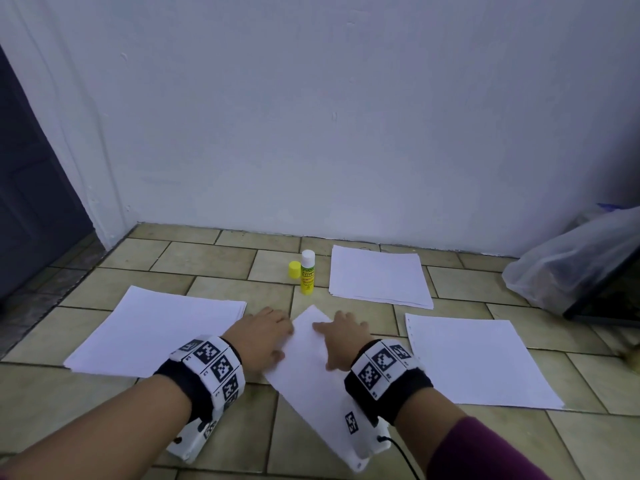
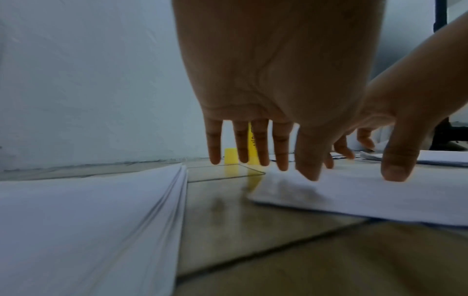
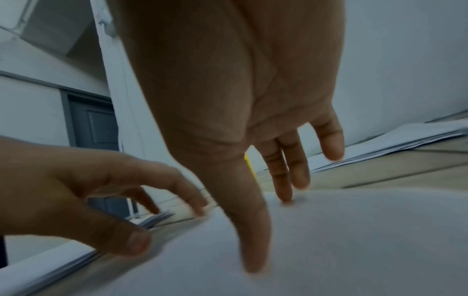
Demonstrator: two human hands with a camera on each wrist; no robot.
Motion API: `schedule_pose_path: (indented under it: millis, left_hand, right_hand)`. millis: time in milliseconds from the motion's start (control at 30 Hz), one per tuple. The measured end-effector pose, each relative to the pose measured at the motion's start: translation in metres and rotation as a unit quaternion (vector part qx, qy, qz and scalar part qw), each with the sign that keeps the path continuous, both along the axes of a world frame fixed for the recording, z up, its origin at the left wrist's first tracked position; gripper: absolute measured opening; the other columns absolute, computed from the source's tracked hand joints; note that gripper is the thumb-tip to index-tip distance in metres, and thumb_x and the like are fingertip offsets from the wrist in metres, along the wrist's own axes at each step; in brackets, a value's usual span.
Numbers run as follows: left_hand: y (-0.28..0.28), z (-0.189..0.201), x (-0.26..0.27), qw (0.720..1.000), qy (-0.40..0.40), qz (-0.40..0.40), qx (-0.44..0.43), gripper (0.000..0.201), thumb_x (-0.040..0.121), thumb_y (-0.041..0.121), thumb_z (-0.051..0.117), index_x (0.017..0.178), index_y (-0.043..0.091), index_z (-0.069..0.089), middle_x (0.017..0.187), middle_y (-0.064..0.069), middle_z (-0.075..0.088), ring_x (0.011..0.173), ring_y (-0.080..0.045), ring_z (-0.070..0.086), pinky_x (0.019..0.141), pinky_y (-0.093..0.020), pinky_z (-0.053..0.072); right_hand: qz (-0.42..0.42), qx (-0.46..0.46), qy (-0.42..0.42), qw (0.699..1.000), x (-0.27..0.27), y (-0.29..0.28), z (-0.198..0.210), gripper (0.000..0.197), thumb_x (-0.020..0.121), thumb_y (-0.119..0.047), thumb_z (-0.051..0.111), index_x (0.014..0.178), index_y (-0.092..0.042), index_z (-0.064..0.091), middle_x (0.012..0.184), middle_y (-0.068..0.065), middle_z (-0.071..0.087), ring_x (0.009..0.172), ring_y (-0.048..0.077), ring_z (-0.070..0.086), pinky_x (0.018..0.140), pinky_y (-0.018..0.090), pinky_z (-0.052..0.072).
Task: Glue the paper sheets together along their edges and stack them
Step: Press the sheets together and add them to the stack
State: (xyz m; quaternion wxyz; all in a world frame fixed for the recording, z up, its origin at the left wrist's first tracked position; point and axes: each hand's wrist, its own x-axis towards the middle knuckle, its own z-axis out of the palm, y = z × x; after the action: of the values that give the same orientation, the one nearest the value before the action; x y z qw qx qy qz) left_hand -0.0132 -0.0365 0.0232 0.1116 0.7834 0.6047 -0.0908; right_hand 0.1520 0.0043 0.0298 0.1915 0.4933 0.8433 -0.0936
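- On the tiled floor (image 1: 214, 441), between both hands, a single paper sheet (image 1: 311, 372) is lying askew, one corner pointing toward the wall.
- Left hand (image 1: 263, 336) is hovering at the sheet's left edge, fingers (image 2: 262, 144) straight and spread, gripping nothing.
- Right hand (image 1: 341, 339) is pressing down on the sheet with spread fingertips (image 3: 283, 192), nothing pinched.
- Left paper stack (image 1: 156, 334), far stack (image 1: 379, 277) and right stack (image 1: 474, 358) are lying flat around it.
- Glue stick (image 1: 307, 271) is standing upright, uncapped, beside its yellow cap (image 1: 294, 270), just left of the far stack.
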Motion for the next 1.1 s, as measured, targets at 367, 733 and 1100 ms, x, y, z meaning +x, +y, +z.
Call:
schedule_pose_path:
  millis: [367, 733, 1100]
  left_hand:
    - [-0.002, -0.011, 0.004, 0.998, -0.015, 0.048, -0.027, 0.084, 0.084, 0.058, 0.06, 0.144, 0.009, 0.027, 0.15, -0.005, 0.029, 0.136, -0.019, 0.033, 0.109, -0.034, 0.034]
    - [-0.003, -0.009, -0.001, 0.998, -0.001, 0.038, -0.046, 0.089, 0.086, 0.059, 0.056, 0.149, 0.009, 0.018, 0.158, -0.004, 0.014, 0.141, -0.02, 0.026, 0.113, -0.034, 0.028]
    - [-0.001, 0.005, 0.011, 1.0, 0.017, -0.015, -0.005, 0.047, 0.095, 0.035, 0.048, 0.137, 0.017, 0.039, 0.141, -0.002, 0.037, 0.128, -0.02, 0.038, 0.102, -0.037, 0.034]
  right_hand:
    - [0.043, -0.074, 0.082, 0.993, -0.025, -0.009, -0.018, 0.077, 0.096, -0.033, 0.051, 0.153, -0.015, 0.003, 0.161, 0.0, -0.003, 0.148, 0.016, 0.0, 0.116, 0.053, 0.004]
    - [-0.125, -0.056, 0.098, 0.986, 0.062, 0.024, -0.009, 0.067, 0.095, -0.051, 0.044, 0.15, -0.021, 0.02, 0.152, 0.001, 0.034, 0.136, 0.024, 0.037, 0.113, 0.04, 0.027]
    - [-0.006, -0.008, 0.0, 1.0, 0.012, 0.007, -0.001, 0.072, 0.081, -0.028, 0.072, 0.143, -0.023, 0.035, 0.137, 0.014, 0.034, 0.129, 0.033, 0.03, 0.102, 0.044, 0.038]
